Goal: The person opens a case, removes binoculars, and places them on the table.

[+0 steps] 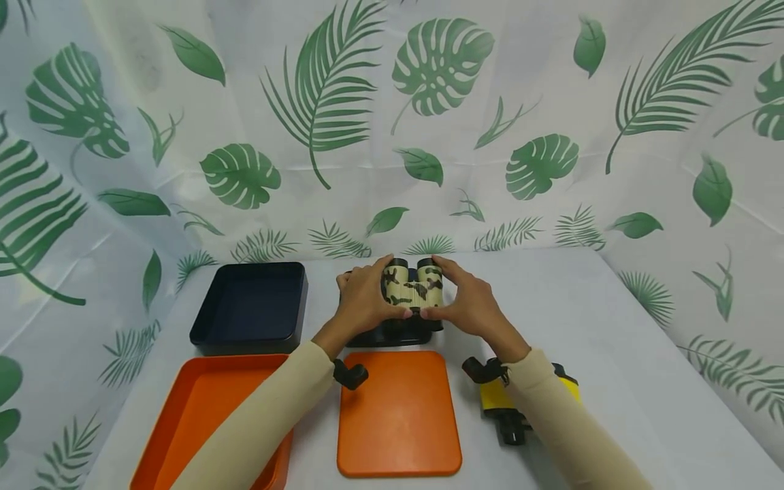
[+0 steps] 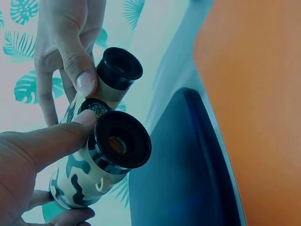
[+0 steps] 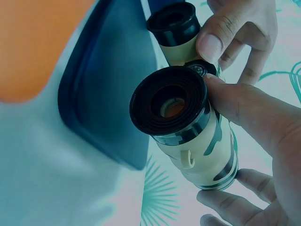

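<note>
Camouflage binoculars [image 1: 414, 289] are held up in both hands above a dark lid-like tray [image 1: 367, 338]. On their left barrel, my left hand [image 1: 365, 289] grips with the thumb near the centre and fingers round the far end. My right hand [image 1: 468, 299] holds the other barrel the same way. In the left wrist view, the black eyecups [image 2: 123, 140] face the camera, and both thumbs meet near a small round compass-like dial [image 2: 98, 108]. The right wrist view shows the right thumb beside that dial [image 3: 197, 70] and fingertips under the front rim.
A deep black box [image 1: 248, 299] stands at the back left, with an orange tray [image 1: 174, 408] in front of it. An orange lid [image 1: 399, 415] lies flat in the middle. Yellow and black binoculars [image 1: 499, 398] lie partly hidden under my right forearm.
</note>
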`<state>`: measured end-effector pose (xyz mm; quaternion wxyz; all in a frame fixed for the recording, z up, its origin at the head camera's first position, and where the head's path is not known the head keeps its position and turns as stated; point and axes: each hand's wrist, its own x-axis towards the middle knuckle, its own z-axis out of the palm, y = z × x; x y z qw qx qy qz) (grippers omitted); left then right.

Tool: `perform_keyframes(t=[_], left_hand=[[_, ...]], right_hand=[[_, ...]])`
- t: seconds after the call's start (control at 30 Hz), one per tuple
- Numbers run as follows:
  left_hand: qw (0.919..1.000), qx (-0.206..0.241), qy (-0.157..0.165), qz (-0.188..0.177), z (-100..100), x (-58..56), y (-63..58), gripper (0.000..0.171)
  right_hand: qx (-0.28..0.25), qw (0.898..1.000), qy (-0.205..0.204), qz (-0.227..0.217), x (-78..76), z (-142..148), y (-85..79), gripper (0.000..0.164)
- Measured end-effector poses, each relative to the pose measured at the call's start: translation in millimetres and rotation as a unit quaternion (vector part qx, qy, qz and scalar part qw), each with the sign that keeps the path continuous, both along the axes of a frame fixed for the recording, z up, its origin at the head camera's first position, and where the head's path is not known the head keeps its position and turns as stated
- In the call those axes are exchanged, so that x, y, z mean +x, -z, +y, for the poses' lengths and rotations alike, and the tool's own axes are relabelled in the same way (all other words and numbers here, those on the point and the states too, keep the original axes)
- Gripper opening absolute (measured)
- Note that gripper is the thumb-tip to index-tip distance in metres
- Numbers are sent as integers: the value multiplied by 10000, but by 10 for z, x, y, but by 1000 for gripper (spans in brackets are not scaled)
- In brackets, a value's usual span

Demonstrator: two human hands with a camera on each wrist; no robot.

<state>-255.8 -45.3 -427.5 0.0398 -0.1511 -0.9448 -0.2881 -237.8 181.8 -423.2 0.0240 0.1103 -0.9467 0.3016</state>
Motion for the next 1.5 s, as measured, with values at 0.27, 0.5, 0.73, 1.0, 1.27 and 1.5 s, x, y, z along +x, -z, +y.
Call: perform_keyframes(t=[0.27, 0.5, 0.73, 1.0, 1.27, 1.5], left_hand=[[9997, -173, 27, -148, 201, -52, 12, 111], [9998, -16, 149, -163, 382, -104, 68, 109], [9992, -340, 98, -181, 596, -137, 115, 110], [9986, -477, 131, -211, 829, -157, 165, 111], [9978, -585, 220, -241, 1014, -185, 200, 109], [9976, -626, 207, -228, 1150, -220, 240, 109]], right_hand=[[13, 9994, 140, -323, -21, 188, -22, 107], [-51, 9982, 259, -543, -40, 359, 2, 107], [-82, 9964, 402, -748, -33, 519, 34, 108], [-3, 9942, 518, -941, -24, 680, 46, 109], [-51, 9915, 657, -1124, -36, 837, 66, 110], [-241, 9894, 719, -1240, -40, 937, 84, 111]])
